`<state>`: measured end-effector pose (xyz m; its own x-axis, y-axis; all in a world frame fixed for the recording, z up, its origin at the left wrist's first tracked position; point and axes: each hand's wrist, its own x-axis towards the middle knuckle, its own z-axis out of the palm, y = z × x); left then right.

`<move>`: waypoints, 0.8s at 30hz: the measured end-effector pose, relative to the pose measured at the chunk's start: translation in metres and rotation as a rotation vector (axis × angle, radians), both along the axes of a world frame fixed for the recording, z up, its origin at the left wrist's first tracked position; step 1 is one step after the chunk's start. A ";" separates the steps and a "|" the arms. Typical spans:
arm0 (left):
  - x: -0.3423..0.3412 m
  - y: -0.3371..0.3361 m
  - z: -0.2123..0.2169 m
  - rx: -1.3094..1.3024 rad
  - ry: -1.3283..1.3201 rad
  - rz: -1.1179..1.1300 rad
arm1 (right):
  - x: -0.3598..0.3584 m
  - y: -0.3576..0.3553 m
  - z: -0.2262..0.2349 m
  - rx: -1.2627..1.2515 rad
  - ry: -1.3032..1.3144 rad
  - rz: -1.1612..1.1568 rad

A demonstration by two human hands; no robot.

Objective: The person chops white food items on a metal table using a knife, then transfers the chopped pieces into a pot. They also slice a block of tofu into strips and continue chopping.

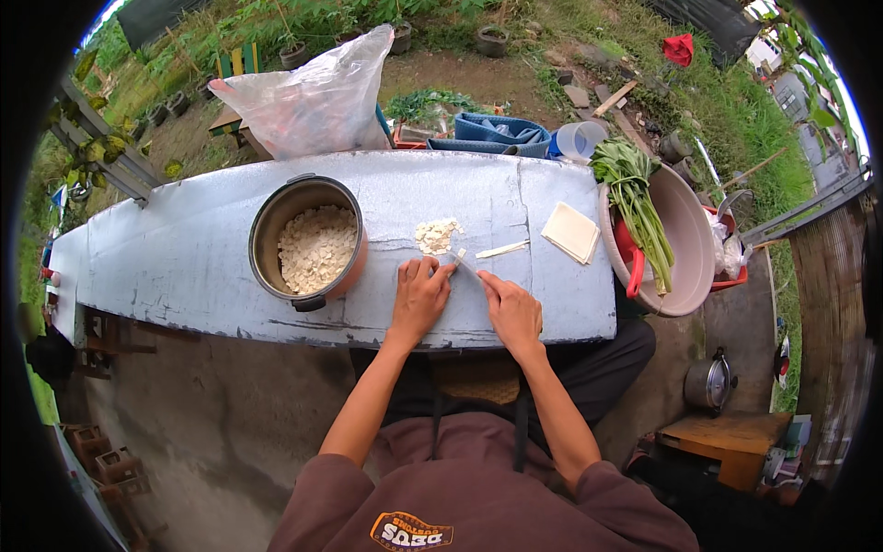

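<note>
Pinning pale strip flat, left hand; right hand closed round knife; rough grey slab.

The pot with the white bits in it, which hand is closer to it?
Left. The left hand lies on the board just right of the pot, with a small gap between. The right hand, holding a knife, is farther right, beyond the left hand.

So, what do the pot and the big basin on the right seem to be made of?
The pot looks like metal: its rim has a dull grey shine, while the outer wall looks orange-pink, perhaps painted. The basin is probably plastic: smooth, matte, evenly pinkish-beige, with a thin rim. Neither can be confirmed from this view.
</note>
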<state>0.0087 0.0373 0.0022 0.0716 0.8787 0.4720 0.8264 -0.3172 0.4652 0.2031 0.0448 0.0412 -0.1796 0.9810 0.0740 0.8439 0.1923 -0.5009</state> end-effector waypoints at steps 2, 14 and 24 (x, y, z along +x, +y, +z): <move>0.001 0.001 -0.002 0.003 0.001 0.010 | 0.001 -0.001 0.001 -0.011 -0.023 0.007; -0.004 -0.007 0.000 -0.025 -0.035 0.000 | -0.002 -0.006 0.000 -0.022 0.006 0.037; -0.009 -0.012 0.001 -0.058 0.001 0.000 | -0.008 -0.006 -0.009 -0.012 0.084 0.043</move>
<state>0.0000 0.0249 0.0029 0.0723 0.9046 0.4200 0.8268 -0.2899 0.4820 0.1949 0.0390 0.0318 -0.2148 0.9735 0.0791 0.7899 0.2208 -0.5721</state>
